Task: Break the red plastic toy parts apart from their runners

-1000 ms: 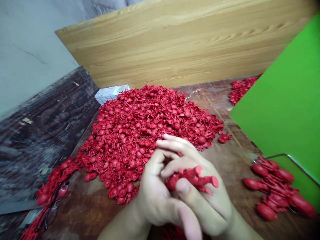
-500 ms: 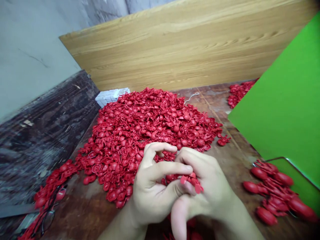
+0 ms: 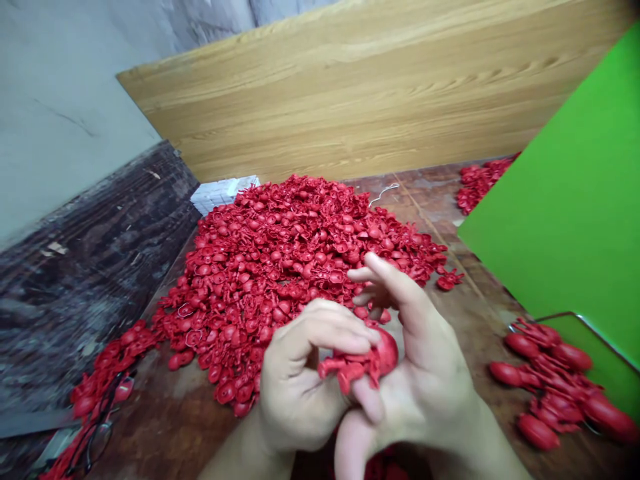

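Observation:
Both my hands meet low in the middle over a brown wooden table [image 3: 465, 320]. My left hand [image 3: 300, 380] is curled, its fingers pinching a small red plastic piece [image 3: 363, 363] with a rounded bulb end and prongs. My right hand [image 3: 420, 373] cups the same piece from the right, thumb under it, forefinger stretched toward the heap. Just beyond my fingers lies a big heap of red plastic parts [image 3: 290, 260].
A smaller group of joined red bulb-shaped pieces [image 3: 555, 383] lies at the right by a green panel [image 3: 570, 207] and a metal-edged tray. More red parts [image 3: 480, 180] sit far right. A wooden board [image 3: 350, 93] stands behind; a white block [image 3: 220, 190] sits at the heap's left; red scraps [image 3: 100, 380] trail at the left.
My hands turned the red piece: a second ago it stuck out to the right between both hands, now its bulb end shows between my left fingers and right palm. My right forefinger has stretched out.

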`<state>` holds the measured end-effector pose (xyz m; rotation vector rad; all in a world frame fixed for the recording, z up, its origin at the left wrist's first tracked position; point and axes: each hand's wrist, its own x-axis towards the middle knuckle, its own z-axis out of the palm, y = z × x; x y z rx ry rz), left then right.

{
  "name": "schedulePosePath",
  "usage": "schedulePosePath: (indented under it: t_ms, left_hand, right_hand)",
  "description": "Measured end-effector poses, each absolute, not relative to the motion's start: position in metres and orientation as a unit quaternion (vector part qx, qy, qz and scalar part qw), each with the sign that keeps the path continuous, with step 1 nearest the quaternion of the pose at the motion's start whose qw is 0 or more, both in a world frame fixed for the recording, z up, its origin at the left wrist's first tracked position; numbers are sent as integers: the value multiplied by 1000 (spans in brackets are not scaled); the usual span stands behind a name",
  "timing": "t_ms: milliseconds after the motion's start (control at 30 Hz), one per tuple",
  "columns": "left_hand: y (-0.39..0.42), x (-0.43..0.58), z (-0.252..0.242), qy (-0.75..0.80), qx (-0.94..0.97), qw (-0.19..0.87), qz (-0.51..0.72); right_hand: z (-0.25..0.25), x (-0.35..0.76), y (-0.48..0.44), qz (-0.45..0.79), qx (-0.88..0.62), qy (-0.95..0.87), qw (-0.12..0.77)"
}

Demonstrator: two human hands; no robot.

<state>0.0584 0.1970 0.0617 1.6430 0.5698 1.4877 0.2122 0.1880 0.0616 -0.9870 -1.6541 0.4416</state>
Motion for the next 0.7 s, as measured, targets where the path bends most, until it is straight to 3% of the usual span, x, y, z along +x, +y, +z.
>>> schedulePosePath:
  t_ms: [233, 433, 700]
  left_hand:
    - [198, 56, 64, 200, 640, 517, 532]
    - [200, 43, 75, 303, 777, 364, 413]
    - [199, 55, 70, 208, 876, 198, 389]
  right_hand:
    - [71, 221, 183, 161, -355, -734, 556]
    - [75, 231, 184, 141, -327, -773, 526]
    - [71, 235, 187, 221, -287, -777, 515]
